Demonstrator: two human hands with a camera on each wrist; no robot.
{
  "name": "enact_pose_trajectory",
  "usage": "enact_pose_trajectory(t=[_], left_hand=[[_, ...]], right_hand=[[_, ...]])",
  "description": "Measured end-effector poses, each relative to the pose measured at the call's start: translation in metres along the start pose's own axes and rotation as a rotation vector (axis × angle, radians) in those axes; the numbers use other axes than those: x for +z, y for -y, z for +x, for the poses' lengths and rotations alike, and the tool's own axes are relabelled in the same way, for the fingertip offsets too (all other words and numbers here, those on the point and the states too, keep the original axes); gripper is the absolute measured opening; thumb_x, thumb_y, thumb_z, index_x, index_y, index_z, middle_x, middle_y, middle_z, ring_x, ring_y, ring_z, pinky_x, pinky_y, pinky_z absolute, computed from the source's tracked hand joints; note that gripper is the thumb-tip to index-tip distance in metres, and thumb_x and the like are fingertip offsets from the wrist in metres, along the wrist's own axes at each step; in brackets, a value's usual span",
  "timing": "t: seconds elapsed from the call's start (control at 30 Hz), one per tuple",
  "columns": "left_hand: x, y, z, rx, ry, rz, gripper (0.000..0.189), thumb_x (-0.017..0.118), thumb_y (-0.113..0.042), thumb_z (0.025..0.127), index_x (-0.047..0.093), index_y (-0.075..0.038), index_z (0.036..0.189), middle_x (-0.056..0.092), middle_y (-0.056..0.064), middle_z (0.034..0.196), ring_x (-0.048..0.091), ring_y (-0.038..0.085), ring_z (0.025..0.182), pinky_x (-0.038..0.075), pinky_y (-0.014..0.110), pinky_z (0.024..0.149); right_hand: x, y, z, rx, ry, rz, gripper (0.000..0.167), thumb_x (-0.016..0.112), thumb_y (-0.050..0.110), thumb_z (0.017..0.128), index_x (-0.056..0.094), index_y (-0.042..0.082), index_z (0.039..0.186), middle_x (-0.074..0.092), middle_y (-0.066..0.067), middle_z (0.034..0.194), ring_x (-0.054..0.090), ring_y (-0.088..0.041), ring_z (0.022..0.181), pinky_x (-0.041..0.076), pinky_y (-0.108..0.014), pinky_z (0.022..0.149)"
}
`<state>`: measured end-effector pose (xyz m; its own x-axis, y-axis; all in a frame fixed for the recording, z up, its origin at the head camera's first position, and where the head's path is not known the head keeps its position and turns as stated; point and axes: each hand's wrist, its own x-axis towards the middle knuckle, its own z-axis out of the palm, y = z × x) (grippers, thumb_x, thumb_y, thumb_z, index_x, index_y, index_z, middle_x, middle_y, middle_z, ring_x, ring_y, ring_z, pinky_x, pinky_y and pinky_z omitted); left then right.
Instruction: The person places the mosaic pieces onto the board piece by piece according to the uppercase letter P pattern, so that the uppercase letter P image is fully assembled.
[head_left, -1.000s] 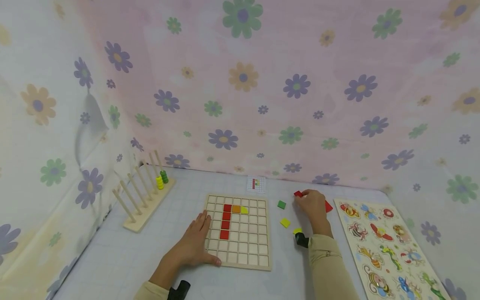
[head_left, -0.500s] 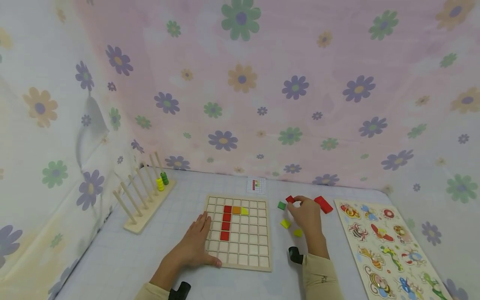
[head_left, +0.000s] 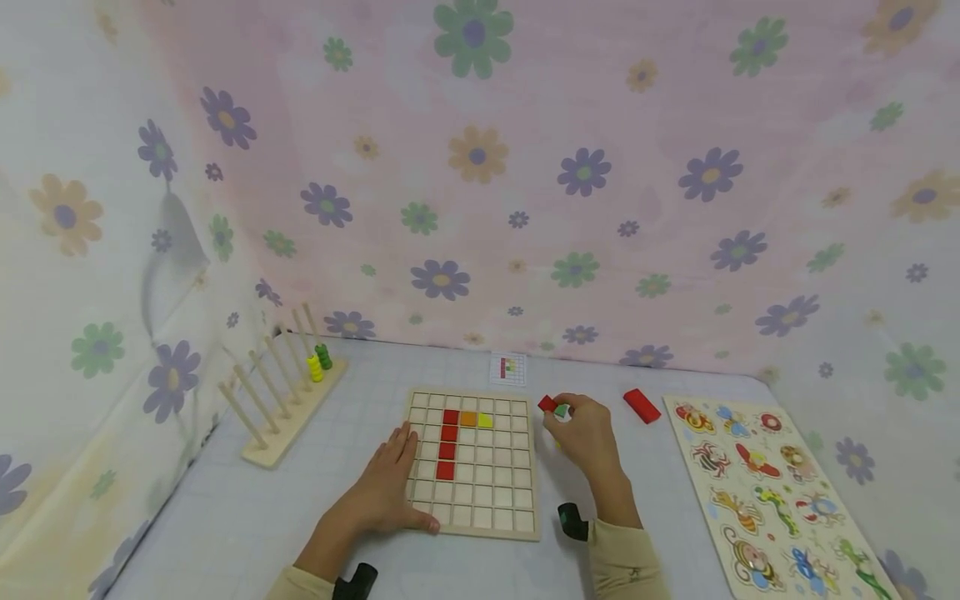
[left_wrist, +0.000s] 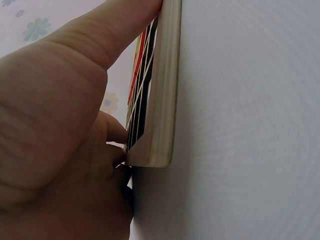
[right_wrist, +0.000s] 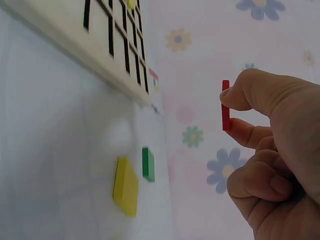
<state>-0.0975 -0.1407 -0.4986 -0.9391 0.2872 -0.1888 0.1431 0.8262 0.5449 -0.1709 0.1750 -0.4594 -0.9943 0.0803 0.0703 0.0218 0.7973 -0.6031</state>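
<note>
My left hand lies along the left side of a wooden grid board, fingers straight at the side and thumb at the front edge. Set in the board are several red tiles in a column, with an orange tile and a yellow tile beside the top one. Off the board's right side, my right hand pinches a small red tile between thumb and a finger, raised above the table in the right wrist view. Beneath lie a green tile and a loose yellow tile.
Behind the board lies a small pattern card. Red pieces lie to the right, near an insect puzzle board. A wooden peg rack with yellow and green beads stands at left. Flowered cloth encloses the table.
My right hand has carried the red tile left from near the red pieces toward the board, passing over the green tile. The left hand has stayed on the board.
</note>
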Motion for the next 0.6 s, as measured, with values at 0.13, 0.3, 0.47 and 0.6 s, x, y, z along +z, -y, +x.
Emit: enact_pose_trajectory(t=[0.13, 0.3, 0.47, 0.6], left_hand=[[0.000, 0.001, 0.000, 0.004, -0.005, 0.006, 0.144, 0.091, -0.066, 0.057, 0.019, 0.003, 0.161, 0.009, 0.022, 0.171, 0.009, 0.040, 0.159, 0.017, 0.059, 0.128], [0.001, 0.002, 0.001, 0.007, -0.008, 0.007, 0.144, 0.091, -0.066, 0.058, 0.020, 0.004, 0.161, 0.009, 0.022, 0.171, 0.010, 0.041, 0.159, 0.017, 0.059, 0.128], [0.001, 0.002, 0.001, 0.006, -0.005, 0.011, 0.144, 0.091, -0.066, 0.057, 0.020, 0.003, 0.161, 0.010, 0.022, 0.171, 0.010, 0.040, 0.159, 0.017, 0.059, 0.128], [0.001, 0.002, 0.002, -0.004, 0.000, 0.010, 0.144, 0.091, -0.067, 0.057, 0.020, 0.002, 0.161, 0.010, 0.020, 0.172, 0.009, 0.039, 0.160, 0.017, 0.059, 0.128]], right_hand=[[0.006, 0.017, -0.010, -0.064, 0.011, -0.007, 0.024, 0.074, 0.021, 0.087, 0.077, 0.008, 0.106, 0.072, -0.016, 0.103, 0.059, -0.025, 0.086, 0.051, -0.031, 0.059], [0.011, 0.038, -0.024, -0.135, 0.039, 0.000, 0.021, 0.076, 0.019, 0.086, 0.078, 0.009, 0.104, 0.071, -0.014, 0.096, 0.054, -0.021, 0.077, 0.043, -0.025, 0.053], [0.015, 0.057, -0.037, -0.211, 0.110, 0.015, 0.021, 0.075, 0.016, 0.088, 0.076, 0.007, 0.106, 0.062, -0.007, 0.083, 0.042, -0.014, 0.063, 0.032, -0.021, 0.048], [0.024, 0.070, -0.047, -0.312, 0.150, -0.031, 0.019, 0.076, 0.017, 0.088, 0.075, 0.007, 0.104, 0.064, -0.001, 0.081, 0.042, -0.010, 0.063, 0.034, -0.019, 0.050]])
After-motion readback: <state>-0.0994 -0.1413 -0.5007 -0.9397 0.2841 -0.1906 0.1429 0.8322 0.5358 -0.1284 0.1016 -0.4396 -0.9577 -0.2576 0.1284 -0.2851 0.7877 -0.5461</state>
